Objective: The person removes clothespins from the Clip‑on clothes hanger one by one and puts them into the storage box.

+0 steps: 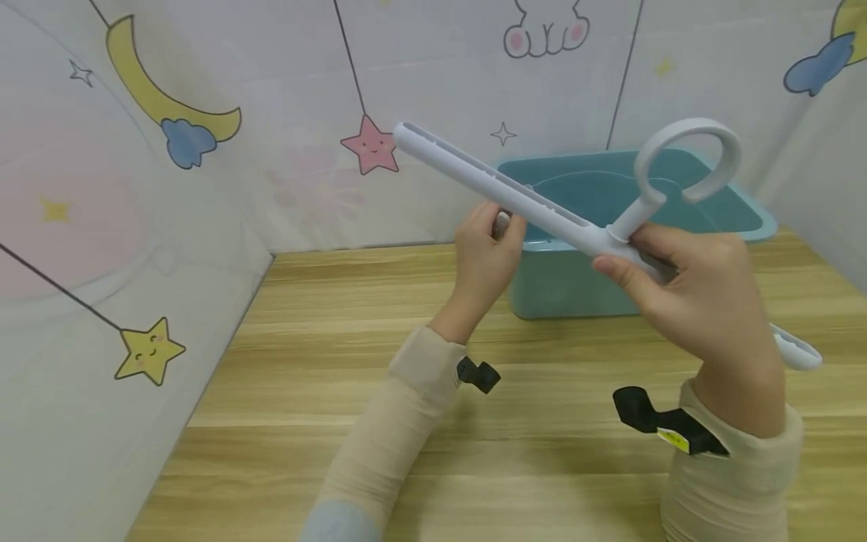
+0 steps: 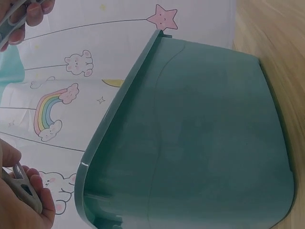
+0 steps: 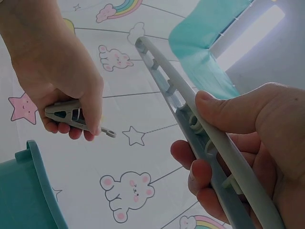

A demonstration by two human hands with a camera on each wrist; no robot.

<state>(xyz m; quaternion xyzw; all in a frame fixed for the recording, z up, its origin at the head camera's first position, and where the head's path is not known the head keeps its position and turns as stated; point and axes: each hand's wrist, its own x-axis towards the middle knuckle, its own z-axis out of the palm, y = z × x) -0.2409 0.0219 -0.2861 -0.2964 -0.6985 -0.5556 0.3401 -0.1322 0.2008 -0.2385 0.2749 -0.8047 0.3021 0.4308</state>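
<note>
A white plastic clothes hanger point(image 1: 467, 172) with a curved open hook is raised in my right hand point(image 1: 711, 301). The thumb and fingers grip it near the base of the hook, and one slotted arm points up to the left. Its other end shows past my right wrist. In my left hand point(image 1: 484, 256) I hold a small grey clothes peg point(image 3: 66, 106), clearest in the right wrist view; thumb and fingers curl round it. That hand is in front of the teal tub's rim and left of the hanger in the head view.
The teal plastic tub point(image 1: 569, 286) stands at the back right of the wood-grain table point(image 1: 325, 361). Behind it hangs a pale wall cloth point(image 1: 284, 181) printed with moons, stars and bears. A black strap piece point(image 1: 670, 425) sits at my right sleeve.
</note>
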